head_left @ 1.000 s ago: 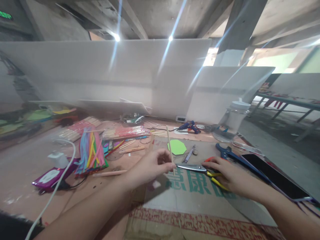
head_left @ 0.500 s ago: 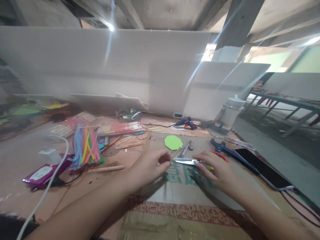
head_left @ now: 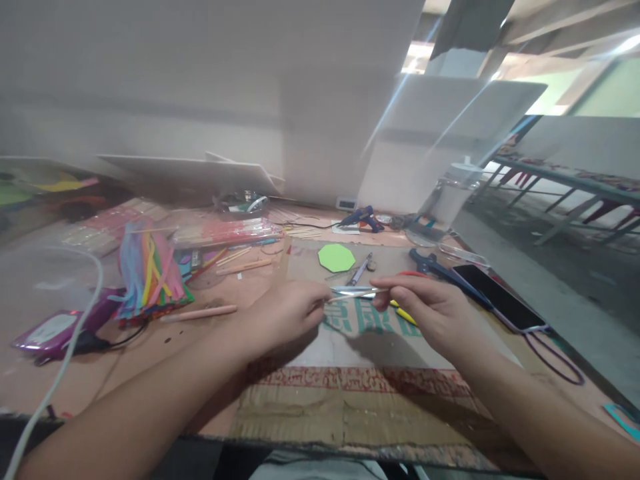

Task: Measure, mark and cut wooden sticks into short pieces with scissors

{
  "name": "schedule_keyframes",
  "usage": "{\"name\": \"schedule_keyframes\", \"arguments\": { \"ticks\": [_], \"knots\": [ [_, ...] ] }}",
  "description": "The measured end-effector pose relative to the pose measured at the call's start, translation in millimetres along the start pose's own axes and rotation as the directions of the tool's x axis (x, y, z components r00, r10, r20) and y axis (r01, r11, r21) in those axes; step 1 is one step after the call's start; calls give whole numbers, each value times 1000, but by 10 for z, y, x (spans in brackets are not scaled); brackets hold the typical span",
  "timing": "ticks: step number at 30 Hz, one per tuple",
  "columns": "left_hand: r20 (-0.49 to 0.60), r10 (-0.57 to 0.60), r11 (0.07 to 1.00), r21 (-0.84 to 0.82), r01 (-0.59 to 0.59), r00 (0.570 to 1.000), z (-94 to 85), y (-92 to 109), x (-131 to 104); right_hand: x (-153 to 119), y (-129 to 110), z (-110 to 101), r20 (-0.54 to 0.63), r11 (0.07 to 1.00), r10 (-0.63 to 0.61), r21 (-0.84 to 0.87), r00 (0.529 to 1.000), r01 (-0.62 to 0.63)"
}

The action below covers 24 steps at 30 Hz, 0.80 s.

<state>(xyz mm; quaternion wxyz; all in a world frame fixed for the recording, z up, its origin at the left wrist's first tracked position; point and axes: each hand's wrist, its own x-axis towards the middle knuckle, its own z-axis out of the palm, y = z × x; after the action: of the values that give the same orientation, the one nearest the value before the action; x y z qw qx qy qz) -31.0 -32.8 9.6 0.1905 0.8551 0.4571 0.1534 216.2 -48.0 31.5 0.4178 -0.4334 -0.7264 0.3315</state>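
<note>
Both hands meet above the cardboard (head_left: 380,383): left hand (head_left: 285,317) pinching stick (head_left: 350,296), right hand (head_left: 427,313) gripping scissors (head_left: 357,291).

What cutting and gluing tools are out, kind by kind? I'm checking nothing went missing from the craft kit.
Scissors: 2, the pair in the right hand with silver blades, and a blue-handled pair.
Glue gun: 1, blue.
Craft knife or pen: 1, too blurred to tell.
Total: 4
</note>
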Motion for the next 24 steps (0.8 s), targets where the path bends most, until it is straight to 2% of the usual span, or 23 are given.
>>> {"name": "schedule_keyframes", "arguments": {
  "ticks": [2,5,8,10,12,14,15,16,18,19,21,24],
  "knots": [
    [-11,13,1000,8,-13,1000,-6,16,-2,44,-14,77,46,979,91,179,995,-98],
    [-70,39,995,-94,-46,997,17,20,10,121,108,241,191,857,190,446,963,-257],
    [-156,99,966,-220,-132,983,74,-1,23,161,229,391,337,726,186,586,923,-360],
    [-213,118,955,-242,-169,970,104,-22,27,170,246,389,370,719,144,598,918,-355],
    [-269,103,952,-254,-173,958,107,-39,26,172,227,263,352,815,116,501,929,-292],
    [-314,88,943,-279,-180,945,80,-41,22,172,224,34,290,955,115,231,950,-186],
    [-331,86,938,-292,-189,940,59,-35,17,170,244,-98,232,992,100,48,968,-114],
    [-347,88,931,-304,-201,934,38,-25,11,166,284,-229,184,984,84,-170,979,-52],
    [-369,98,916,-329,-228,924,4,5,-5,155,425,-454,182,857,71,-514,981,33],
    [-376,98,910,-341,-236,921,-6,20,-14,148,518,-536,235,798,77,-597,969,82],
    [-381,86,899,-368,-237,920,-12,47,-28,139,720,-634,371,726,85,-659,925,198],
    [-386,51,876,-425,-227,921,-1,70,-39,140,957,-658,419,657,48,-697,907,287]
  ]
}}
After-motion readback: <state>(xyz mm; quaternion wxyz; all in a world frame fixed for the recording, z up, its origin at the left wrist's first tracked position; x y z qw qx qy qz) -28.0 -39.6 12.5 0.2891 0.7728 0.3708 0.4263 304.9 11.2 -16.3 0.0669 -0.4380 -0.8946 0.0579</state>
